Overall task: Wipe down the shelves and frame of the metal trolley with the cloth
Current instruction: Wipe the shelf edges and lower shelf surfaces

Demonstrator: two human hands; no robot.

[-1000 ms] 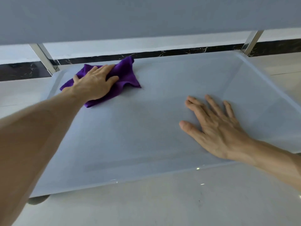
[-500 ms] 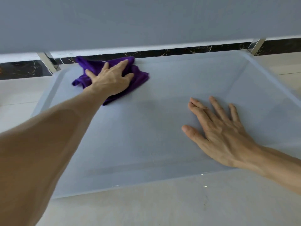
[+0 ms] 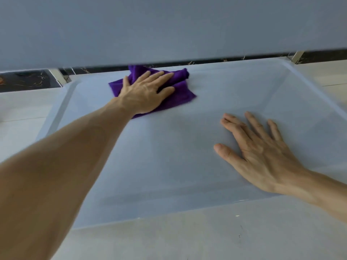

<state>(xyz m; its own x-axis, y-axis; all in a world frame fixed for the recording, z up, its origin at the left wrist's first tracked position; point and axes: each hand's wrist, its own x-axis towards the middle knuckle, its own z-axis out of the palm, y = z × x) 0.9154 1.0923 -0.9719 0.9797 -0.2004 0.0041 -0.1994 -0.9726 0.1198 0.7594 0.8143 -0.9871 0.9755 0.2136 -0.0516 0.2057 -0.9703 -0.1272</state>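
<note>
Head camera looks down at a low shelf [image 3: 187, 166] of the metal trolley. It is a pale grey tray with a raised edge all round. Another grey shelf [image 3: 169, 25] hangs above it and fills the top of the picture.

A purple cloth [image 3: 180, 92] lies near the back edge of the low shelf, a bit left of the middle. It is crumpled, and part of it goes out of sight under the upper shelf. The left hand [image 3: 144, 92] lies flat on the cloth and presses it down. Its fingers are straight and spread, pointing to the right and back. They are not curled round the cloth.

The right hand [image 3: 257, 151] rests flat on the bare shelf, on the right side and nearer the front. Its fingers are straight and spread too, and it holds nothing. The two hands are well apart.

Shiny metal legs [image 3: 297, 56] show at the back corners of the trolley. A pale tiled floor [image 3: 187, 241] lies around it, with a dark marble strip [image 3: 28, 79] along the wall behind.
</note>
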